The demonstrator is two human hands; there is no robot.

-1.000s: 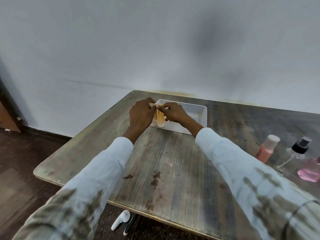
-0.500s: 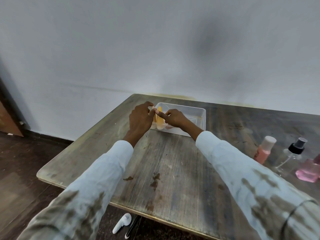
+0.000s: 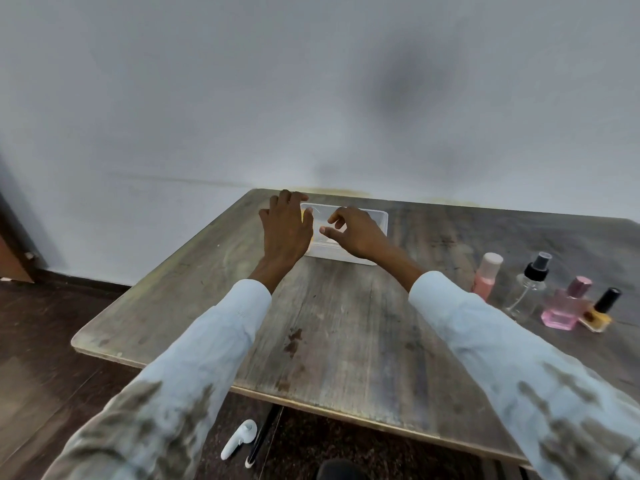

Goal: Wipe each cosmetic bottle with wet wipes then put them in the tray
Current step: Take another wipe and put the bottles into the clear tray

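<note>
Head view: clear plastic tray (image 3: 379, 216) far on the wooden table (image 3: 346, 323), a yellow bottle (image 3: 307, 216) inside at its left end, mostly hidden. Left hand (image 3: 285, 228) over the tray's left edge, fingers straight and slightly spread, gripping nothing. Right hand (image 3: 356, 230) above the tray's middle, fingers loosely curled, thumb apart, holding nothing. At the right: pink bottle with pale cap (image 3: 487, 276), clear spray bottle (image 3: 530, 285), pink perfume bottle (image 3: 568, 304), yellow nail polish (image 3: 601, 311), close together in a row.
</note>
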